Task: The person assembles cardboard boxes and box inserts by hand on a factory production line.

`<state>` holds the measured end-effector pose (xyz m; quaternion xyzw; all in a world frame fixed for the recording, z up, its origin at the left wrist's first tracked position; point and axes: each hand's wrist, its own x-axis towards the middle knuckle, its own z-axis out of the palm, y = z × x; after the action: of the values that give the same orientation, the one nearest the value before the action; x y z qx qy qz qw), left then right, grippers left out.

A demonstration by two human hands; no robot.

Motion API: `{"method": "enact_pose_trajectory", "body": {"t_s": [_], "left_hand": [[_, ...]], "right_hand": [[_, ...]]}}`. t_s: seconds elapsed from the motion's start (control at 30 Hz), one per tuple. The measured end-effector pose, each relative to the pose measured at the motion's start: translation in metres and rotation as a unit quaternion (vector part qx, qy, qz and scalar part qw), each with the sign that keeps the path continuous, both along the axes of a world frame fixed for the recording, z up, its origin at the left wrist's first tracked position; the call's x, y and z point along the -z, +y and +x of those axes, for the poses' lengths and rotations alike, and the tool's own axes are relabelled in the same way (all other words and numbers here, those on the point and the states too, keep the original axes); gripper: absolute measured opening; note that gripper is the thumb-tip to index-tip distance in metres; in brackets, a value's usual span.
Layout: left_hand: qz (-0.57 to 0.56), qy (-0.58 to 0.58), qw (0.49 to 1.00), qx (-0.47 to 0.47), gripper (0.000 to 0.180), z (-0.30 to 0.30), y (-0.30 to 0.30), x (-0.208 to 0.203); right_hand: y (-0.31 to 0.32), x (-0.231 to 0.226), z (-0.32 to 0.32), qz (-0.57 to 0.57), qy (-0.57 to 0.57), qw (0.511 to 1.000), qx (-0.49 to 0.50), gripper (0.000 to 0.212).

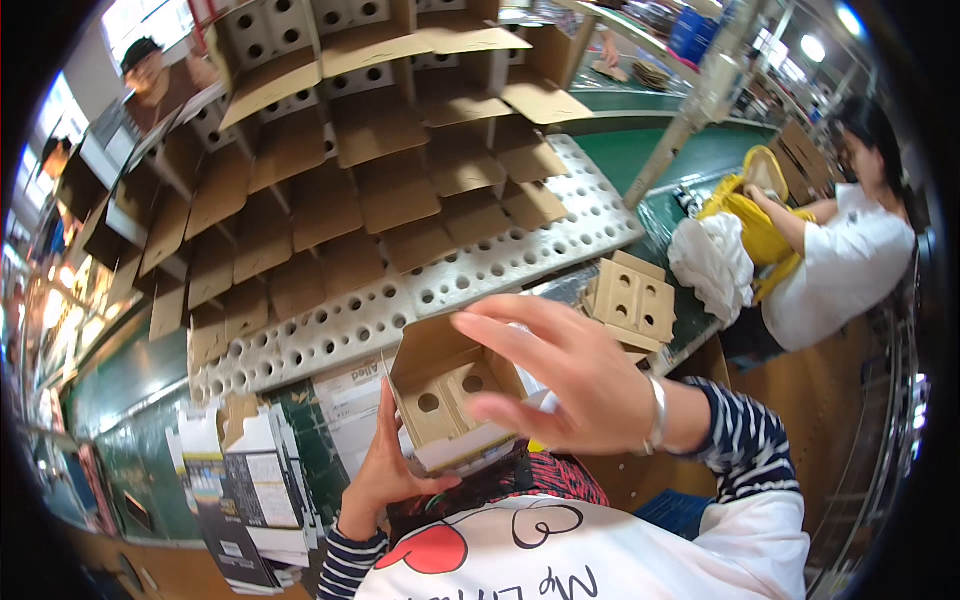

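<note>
My left hand (383, 478) grips the left and near side of a small open cardboard box (424, 346), with the thumb along its near wall. Inside the box lies a brown cardboard insert (450, 398) with round holes. My right hand (575, 375) is over the box's right side, its thumb and fingers apart and nothing between them. It hides that side of the box, and I cannot tell whether a fingertip touches it. To the right is a pile of similar holed cardboard inserts (634, 302).
Ahead, stacked rows of open boxes (385, 190) stand on a white board with holes (400, 305). Flattened printed cartons (250, 480) lie at the left on the green table (130, 455). A person (835, 255) handles a yellow bag (765, 225) at the right. Another person (155, 85) is behind the boxes.
</note>
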<state>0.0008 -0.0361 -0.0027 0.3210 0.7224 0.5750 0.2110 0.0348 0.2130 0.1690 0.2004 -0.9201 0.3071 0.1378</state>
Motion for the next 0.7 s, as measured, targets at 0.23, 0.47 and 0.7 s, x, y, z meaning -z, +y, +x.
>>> {"method": "enact_pose_trajectory", "body": {"t_s": [0.23,0.47,0.7], "left_hand": [[-0.019,-0.063,0.998,0.012,0.143,-0.003,0.002,0.001],[0.184,-0.274,0.94,-0.087,0.109,-0.001,0.011,-0.002],[0.186,-0.348,0.9,-0.187,0.047,-0.008,0.041,-0.007]], "right_hand": [[-0.012,0.073,0.036,0.246,0.006,0.968,-0.048,0.092],[-0.021,0.101,0.042,0.159,-0.054,0.983,-0.08,0.081],[-0.023,0.101,0.043,0.123,-0.037,0.99,-0.06,0.06]]}}
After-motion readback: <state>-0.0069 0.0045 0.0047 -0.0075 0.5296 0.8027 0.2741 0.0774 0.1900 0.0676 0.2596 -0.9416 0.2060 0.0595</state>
